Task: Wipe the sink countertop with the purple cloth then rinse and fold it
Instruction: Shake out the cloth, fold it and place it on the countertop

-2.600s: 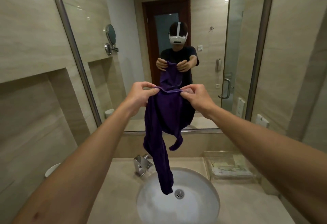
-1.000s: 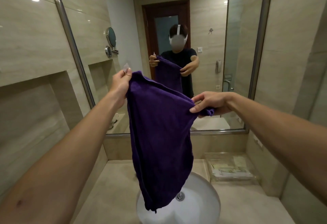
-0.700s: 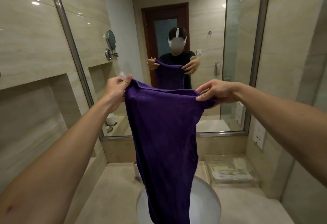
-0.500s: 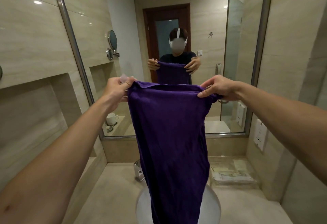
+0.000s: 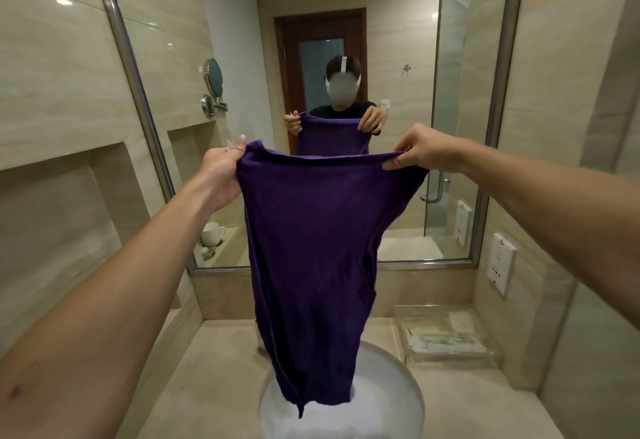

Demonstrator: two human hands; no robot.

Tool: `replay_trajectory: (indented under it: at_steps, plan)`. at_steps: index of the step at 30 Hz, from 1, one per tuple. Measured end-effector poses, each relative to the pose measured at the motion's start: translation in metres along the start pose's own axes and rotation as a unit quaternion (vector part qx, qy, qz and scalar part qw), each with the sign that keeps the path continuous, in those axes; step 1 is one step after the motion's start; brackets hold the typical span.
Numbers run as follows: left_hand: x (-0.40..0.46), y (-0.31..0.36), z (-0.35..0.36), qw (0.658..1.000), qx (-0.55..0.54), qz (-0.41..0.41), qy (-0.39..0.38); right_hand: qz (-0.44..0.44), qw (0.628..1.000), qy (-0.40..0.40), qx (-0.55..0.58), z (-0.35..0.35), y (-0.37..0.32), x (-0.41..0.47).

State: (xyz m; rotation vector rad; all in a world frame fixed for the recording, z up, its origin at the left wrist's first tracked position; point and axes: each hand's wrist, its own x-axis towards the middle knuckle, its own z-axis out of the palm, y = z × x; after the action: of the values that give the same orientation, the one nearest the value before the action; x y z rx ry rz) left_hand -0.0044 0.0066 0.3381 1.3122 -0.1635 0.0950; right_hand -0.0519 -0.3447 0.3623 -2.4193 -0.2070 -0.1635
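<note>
I had the left hand pinching one top corner of the cloth and the right hand pinching the other, fingers closed on the hem. The cloth hung spread between them, its tail dangling below my fingers over the sink.

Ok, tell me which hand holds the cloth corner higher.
The left hand: its corner of the purple cloth sits slightly higher than the right hand's.

Clear tray right of basin; white cup reflected in mirror
</note>
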Motion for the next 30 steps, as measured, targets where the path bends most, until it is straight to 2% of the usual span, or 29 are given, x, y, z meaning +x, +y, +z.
replay_trajectory:
  at_steps: [3,6,8,11,15,21,26,30]
  plan:
    - [-0.013,0.001,-0.006,0.996,0.021,-0.021,-0.08,0.014,0.998,-0.006,0.063,-0.008,0.005,-0.004]
    - [-0.019,0.0,-0.013,0.986,0.076,-0.008,-0.147,0.021,0.996,-0.018,0.08,-0.013,0.008,-0.006]
    - [-0.021,-0.002,-0.011,0.986,0.107,0.013,-0.126,0.02,0.996,-0.023,0.079,-0.014,0.008,-0.007]
    - [-0.021,-0.001,-0.008,0.98,0.179,0.066,-0.051,0.016,0.997,-0.021,0.075,-0.018,0.005,-0.007]
    - [-0.017,-0.001,-0.005,0.978,0.185,0.091,-0.002,0.022,0.995,-0.007,0.1,-0.025,-0.001,-0.007]
    - [-0.015,-0.003,0.008,0.979,0.186,0.089,-0.004,0.063,0.994,0.038,0.083,-0.023,0.007,-0.008]
    - [-0.013,-0.01,0.018,0.986,0.15,0.079,-0.001,0.099,0.995,0.015,0.026,-0.031,0.013,-0.012]
    - [-0.009,-0.01,0.032,0.987,0.132,0.086,0.009,0.128,0.99,0.03,0.054,-0.036,0.017,-0.014]
